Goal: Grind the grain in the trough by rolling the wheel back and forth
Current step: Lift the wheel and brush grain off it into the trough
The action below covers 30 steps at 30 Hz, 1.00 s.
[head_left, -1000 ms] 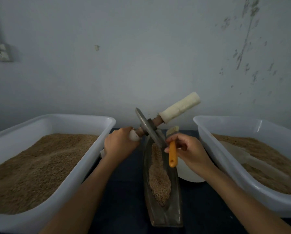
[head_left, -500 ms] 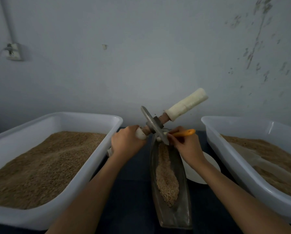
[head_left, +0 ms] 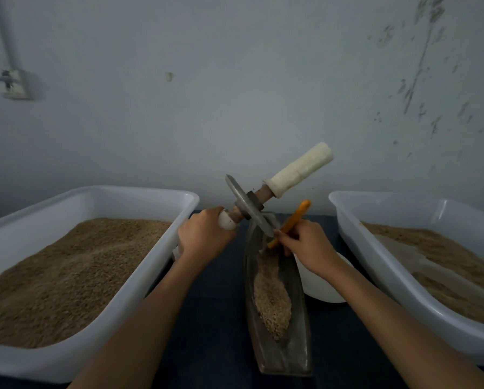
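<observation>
- while the left hand [head_left: 204, 237] curls round the near handle of the wheel [head_left: 249, 207], the disc hangs tilted above the far end of the trough [head_left: 297, 318], its lower rim just off the thumb side of that grip.
- beyond the disc the axle runs up and away from the left fist to a pale wrapped handle [head_left: 301, 169], which nobody holds.
- the right hand [head_left: 308, 245] pinches an orange-handled brush [head_left: 294, 220] between thumb and fingers; the orange handle sticks up past the knuckles, and its lower end meets the wheel's rim just ahead of the fingertips.
- below both grips, toward the wrists, grain [head_left: 271, 293] lies in a strip along the bottom of the trough.
- under the right wrist a white bowl [head_left: 327, 293] sits beside the trough, partly hidden by the forearm.
- outside each forearm stands a white tub: the left tub [head_left: 100, 197] is heaped with brown grain, and the right tub [head_left: 403, 203] holds a thinner layer.
</observation>
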{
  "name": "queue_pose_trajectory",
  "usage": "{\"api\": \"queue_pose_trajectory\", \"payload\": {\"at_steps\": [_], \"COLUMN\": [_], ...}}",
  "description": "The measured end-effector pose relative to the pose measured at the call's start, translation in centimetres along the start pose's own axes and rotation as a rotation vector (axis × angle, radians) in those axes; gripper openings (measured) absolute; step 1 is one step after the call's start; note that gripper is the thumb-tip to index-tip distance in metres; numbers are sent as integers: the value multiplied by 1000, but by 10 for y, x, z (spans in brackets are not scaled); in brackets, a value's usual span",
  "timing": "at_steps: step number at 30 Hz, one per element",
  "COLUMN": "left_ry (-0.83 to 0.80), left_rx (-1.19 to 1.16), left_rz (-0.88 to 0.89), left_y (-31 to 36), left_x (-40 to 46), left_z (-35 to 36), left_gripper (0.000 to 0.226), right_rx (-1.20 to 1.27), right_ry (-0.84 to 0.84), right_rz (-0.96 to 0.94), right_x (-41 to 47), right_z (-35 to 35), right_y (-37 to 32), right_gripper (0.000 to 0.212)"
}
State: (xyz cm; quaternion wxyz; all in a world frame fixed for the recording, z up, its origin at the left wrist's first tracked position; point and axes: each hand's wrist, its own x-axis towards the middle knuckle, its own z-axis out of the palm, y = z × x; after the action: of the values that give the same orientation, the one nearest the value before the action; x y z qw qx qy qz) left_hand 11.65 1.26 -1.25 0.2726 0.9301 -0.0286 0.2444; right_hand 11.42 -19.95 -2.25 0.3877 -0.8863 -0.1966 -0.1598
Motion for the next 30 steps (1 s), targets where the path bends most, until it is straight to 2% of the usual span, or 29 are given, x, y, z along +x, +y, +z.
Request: {"api": "queue_pose_trajectory", "payload": {"at_steps": [4, 8, 10, 14, 20, 25, 27, 30], "left_ry": [12, 25, 38, 57, 66, 71, 63, 58], "left_rx": [-17, -7, -8, -10, 16, 22, 21, 26], "left_rz": [-4, -9, -16, -14, -15, -9, -6, -4], "left_y": [-2, -3, -3, -3, -3, 1, 2, 3], "left_x": [0, 1, 1, 1, 1, -1, -1, -1], "left_z": [1, 2, 2, 2, 2, 1, 0, 0], "left_gripper": [9, 10, 12, 13, 11, 11, 12, 13], "right_rx": [17, 161, 144, 117, -43, -38, 10, 94], "right_ry": [-22, 212, 244, 157, 0, -122, -122, 29], "right_rz": [11, -45, -71, -51, 49, 119, 128, 61], "right_x": [-7, -5, -2, 1, 2, -1, -2, -3], "right_z": [-7, -9, -7, 6, 5, -7, -10, -13], "right_y": [-6, -8, -7, 0, -2, -13, -15, -20], "right_gripper": [38, 31, 23, 11, 20, 23, 26, 24]}}
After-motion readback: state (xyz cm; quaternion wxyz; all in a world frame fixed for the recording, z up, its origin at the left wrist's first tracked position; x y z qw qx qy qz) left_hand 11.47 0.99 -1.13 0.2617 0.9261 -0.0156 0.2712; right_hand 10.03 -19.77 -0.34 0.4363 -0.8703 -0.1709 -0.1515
